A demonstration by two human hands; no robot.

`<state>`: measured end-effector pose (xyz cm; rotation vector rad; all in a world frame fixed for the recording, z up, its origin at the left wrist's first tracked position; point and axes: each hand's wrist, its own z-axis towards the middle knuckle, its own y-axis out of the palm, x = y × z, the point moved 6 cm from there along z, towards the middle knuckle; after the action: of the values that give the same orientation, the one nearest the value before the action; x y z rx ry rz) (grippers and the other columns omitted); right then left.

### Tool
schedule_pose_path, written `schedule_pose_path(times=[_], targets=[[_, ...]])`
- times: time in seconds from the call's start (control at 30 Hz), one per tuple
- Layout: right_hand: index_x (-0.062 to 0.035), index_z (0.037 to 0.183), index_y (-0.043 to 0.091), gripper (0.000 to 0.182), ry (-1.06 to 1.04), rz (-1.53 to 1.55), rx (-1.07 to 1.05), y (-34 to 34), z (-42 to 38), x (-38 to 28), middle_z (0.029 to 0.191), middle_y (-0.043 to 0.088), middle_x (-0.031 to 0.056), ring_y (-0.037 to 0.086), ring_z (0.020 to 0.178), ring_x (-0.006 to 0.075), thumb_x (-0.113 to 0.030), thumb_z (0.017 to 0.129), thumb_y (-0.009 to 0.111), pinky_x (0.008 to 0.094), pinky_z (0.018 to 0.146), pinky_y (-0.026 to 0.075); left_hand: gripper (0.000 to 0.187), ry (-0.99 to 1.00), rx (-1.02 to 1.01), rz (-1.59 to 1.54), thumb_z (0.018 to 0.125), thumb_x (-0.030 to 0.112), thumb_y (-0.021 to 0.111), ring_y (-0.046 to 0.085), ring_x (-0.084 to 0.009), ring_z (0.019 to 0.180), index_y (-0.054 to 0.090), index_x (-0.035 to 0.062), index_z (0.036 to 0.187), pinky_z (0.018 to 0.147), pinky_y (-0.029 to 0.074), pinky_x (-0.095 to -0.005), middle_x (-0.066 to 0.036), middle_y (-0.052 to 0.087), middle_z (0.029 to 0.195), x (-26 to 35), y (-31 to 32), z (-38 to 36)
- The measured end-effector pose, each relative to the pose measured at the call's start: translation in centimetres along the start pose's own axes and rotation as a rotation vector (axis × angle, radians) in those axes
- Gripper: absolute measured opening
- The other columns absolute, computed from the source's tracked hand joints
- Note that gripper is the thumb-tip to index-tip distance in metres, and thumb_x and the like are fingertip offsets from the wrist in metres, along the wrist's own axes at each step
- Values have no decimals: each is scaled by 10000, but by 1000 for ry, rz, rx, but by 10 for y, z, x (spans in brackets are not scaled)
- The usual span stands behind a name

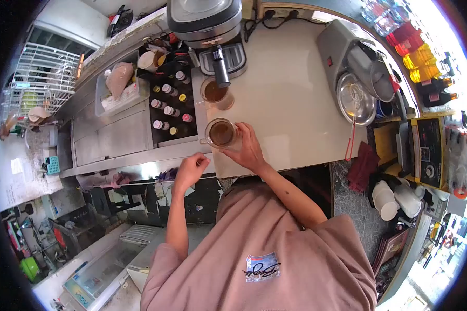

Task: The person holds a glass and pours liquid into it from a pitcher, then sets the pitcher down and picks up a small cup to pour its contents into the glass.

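While our right hand wraps the near glass cup, our left hand hangs curled at the desk edge.
The cup stands upright just left of the right grip, which closes on its side; the left grip, loosely closed, holds nothing we can see; a second cup sits beyond, under the coffee machine.

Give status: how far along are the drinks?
Done: both glass cups hold brown liquid, the far cup under the machine spout. In hand: right hand grips the near cup; left hand curled, apparently empty. Left: neither cup has a lid or straw.
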<state>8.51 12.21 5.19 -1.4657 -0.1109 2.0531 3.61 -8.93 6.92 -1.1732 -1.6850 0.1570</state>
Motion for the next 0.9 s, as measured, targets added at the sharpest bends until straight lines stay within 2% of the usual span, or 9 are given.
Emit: schedule_pose_path(times=[0.2, 0.3, 0.33, 0.43, 0.57, 0.63, 0.67, 0.8, 0.9], targets=[[0, 1375, 412, 779, 163, 19, -63, -57, -35, 10, 1349, 461, 238, 536, 1208, 407, -294, 792, 835, 451, 990, 489, 240, 179, -386, -99, 924, 214, 670, 586, -167, 638, 661, -25, 948, 642, 486, -335, -118, 654, 715, 72, 78, -11], [-36, 1387, 417, 716, 216, -85, 30, -104, -70, 25, 1384, 448, 225, 529, 1240, 401, -273, 833, 801, 457, 978, 500, 231, 308, -450, -61, 925, 209, 667, 568, -155, 620, 655, -21, 937, 627, 475, -327, -105, 643, 694, 125, 115, -4], [-36, 1387, 417, 716, 236, -107, 70, -124, -84, 24, 1384, 448, 225, 529, 1240, 401, -273, 833, 801, 457, 978, 500, 240, 351, -477, -57, 938, 217, 679, 520, -101, 639, 656, -21, 941, 603, 445, -304, -51, 610, 689, 140, 129, -1], [-56, 1354, 465, 614, 358, -218, 177, -184, -128, 19, 1372, 482, 201, 566, 1213, 388, -242, 859, 776, 450, 950, 520, 238, 469, -545, 41, 933, 221, 683, 522, -114, 631, 658, -15, 945, 610, 450, -306, -53, 610, 688, 191, 167, 0], [-39, 1214, 570, 410, 438, -237, 469, -253, -214, 9, 1227, 608, 157, 688, 1032, 304, -157, 872, 762, 379, 838, 570, 240, 569, -714, 146, 931, 230, 682, 533, -125, 630, 660, -8, 945, 614, 459, -311, -63, 618, 693, 250, 223, -18], [-30, 1167, 596, 341, 662, -173, 606, -281, -268, 10, 1122, 665, 151, 724, 918, 268, -128, 882, 755, 359, 768, 583, 234, 660, -790, 252, 929, 229, 683, 557, -128, 631, 661, -3, 944, 618, 469, -314, -75, 642, 712, 272, 254, -35], [-13, 1075, 644, 229, 597, -268, 743, -298, -288, -3, 956, 711, 146, 736, 821, 253, -117, 897, 743, 344, 710, 578, 234, 682, -819, 274, 929, 229, 683, 557, -128, 631, 661, -3, 944, 618, 469, -314, -75, 642, 712, 280, 271, -45], [4, 900, 698, 133, 730, -393, 1005, -340, -390, -18, 778, 714, 134, 712, 693, 217, -125, 917, 725, 314, 631, 537, 210, 783, -957, 271, 929, 204, 682, 584, -130, 633, 659, -4, 940, 619, 477, -319, -92, 666, 738, 298, 346, -95], [11, 880, 699, 150, 767, -424, 1177, -369, -464, -32, 736, 706, 124, 686, 634, 189, -130, 929, 711, 304, 597, 518, 211, 873, -1034, 263, 935, 196, 677, 588, -141, 632, 653, -13, 942, 624, 481, -321, -97, 665, 744, 310, 398, -137]])
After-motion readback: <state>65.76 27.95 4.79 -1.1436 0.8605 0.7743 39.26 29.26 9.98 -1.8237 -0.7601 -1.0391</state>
